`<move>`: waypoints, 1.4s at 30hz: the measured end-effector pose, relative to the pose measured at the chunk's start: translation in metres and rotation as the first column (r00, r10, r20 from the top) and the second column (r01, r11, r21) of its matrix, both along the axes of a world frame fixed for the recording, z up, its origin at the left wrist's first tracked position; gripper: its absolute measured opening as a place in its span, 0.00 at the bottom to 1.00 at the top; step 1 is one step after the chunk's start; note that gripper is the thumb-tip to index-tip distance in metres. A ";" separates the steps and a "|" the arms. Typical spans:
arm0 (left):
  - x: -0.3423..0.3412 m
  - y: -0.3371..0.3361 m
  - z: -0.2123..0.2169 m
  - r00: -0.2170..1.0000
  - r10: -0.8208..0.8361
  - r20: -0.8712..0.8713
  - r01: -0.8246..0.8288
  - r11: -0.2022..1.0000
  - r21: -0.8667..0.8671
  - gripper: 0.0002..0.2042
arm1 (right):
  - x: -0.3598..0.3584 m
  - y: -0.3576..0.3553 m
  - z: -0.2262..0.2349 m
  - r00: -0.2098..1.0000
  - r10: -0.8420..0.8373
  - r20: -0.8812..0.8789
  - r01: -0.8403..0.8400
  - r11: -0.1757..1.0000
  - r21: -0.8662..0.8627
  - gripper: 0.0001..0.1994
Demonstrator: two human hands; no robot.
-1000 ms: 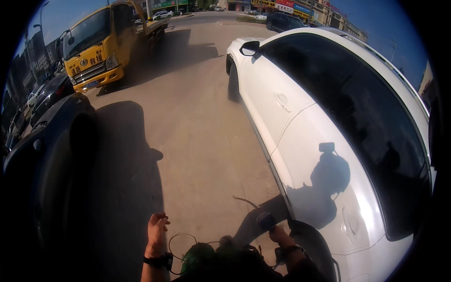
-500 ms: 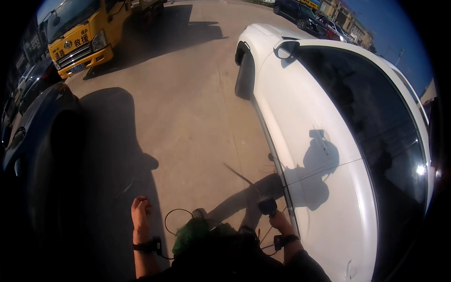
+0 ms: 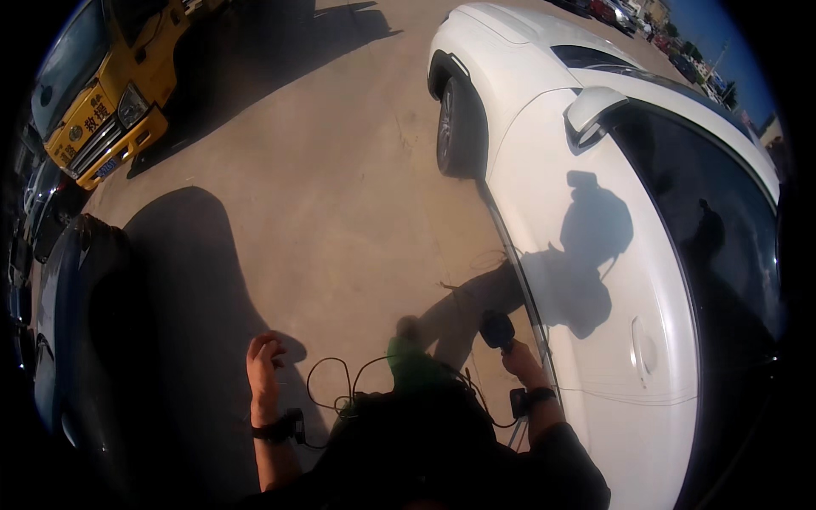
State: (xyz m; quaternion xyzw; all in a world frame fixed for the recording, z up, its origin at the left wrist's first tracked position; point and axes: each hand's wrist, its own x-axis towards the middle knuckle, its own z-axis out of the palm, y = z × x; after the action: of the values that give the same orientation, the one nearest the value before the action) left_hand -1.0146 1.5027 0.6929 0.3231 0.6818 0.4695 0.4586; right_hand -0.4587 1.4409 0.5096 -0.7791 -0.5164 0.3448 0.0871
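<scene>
My right hand (image 3: 521, 361) is closed around the handle of a dark handheld tool (image 3: 497, 329) with a broad, rounded head. Its exact kind does not show. The tool is beside the lower edge of a white car (image 3: 586, 357), apart from the door as far as I can see. My left hand (image 3: 266, 351) hangs free on the other side, fingers loosely bent and somewhat apart, with nothing visible in it. Each wrist wears a black strap with a small box, and black cables (image 3: 327, 361) loop in front of my dark clothing. A green patch (image 3: 405, 357) shows near my feet.
The white car's front wheel (image 3: 459, 127) and side mirror (image 3: 595, 115) stand ahead on the right. A dark car (image 3: 64, 340) is close on the left, casting a wide shadow. A yellow truck (image 3: 115, 110) stands at the far left on the concrete ground (image 3: 340, 187).
I have moved forward along the white car, so its door handle now shows farther ahead. The tool in my right hand is turned and raised slightly. My left hand stays free.
</scene>
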 end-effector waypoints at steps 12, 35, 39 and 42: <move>-0.013 0.370 0.007 0.979 -0.188 0.084 0.196 0.975 -0.104 0.15 | -0.096 0.398 0.091 0.996 0.019 -0.092 -0.013 0.997 0.073 0.14; 0.131 0.929 -0.139 0.589 -0.452 0.670 0.803 0.422 -0.421 0.21 | -0.246 0.752 0.036 0.918 -0.115 -0.380 0.065 0.988 -0.141 0.13; 0.129 1.036 -0.190 0.621 -0.189 0.761 0.618 0.715 -0.327 0.10 | -0.238 0.796 0.031 0.881 -0.147 -0.451 0.091 0.985 -0.143 0.18; 0.119 1.122 -0.173 0.613 -0.195 0.766 0.547 0.804 -0.233 0.11 | -0.229 0.819 0.011 0.881 -0.161 -0.446 0.077 0.977 -0.200 0.20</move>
State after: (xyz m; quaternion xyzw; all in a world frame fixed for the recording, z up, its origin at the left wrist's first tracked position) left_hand -0.8959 2.6245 0.5197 0.1406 0.4538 0.2783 0.8348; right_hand -0.6877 2.2596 0.5202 -0.7102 -0.3995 0.5575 0.1586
